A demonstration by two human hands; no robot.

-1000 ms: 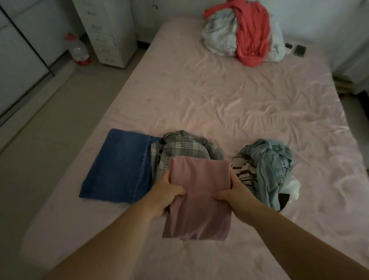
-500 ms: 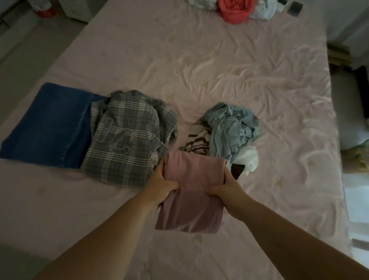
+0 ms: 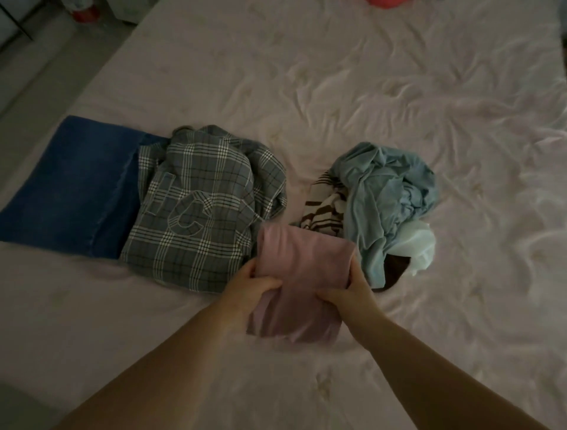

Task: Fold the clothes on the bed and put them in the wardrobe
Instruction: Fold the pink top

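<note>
Pink-sheeted bed (image 3: 368, 101), clothes strung along its near part.

At the left edge lies a folded blue denim piece (image 3: 70, 187), flat on the wrinkled sheet. Just beside it, overlapping its right side, sits a folded grey plaid shirt (image 3: 196, 211). Further right there's a loose heap: a light blue garment (image 3: 386, 196) on top, a brown-and-cream striped piece (image 3: 325, 208) poking out on its left, something white (image 3: 420, 245) on its right. A red item (image 3: 386, 3) peeks in at the far edge.
</note>
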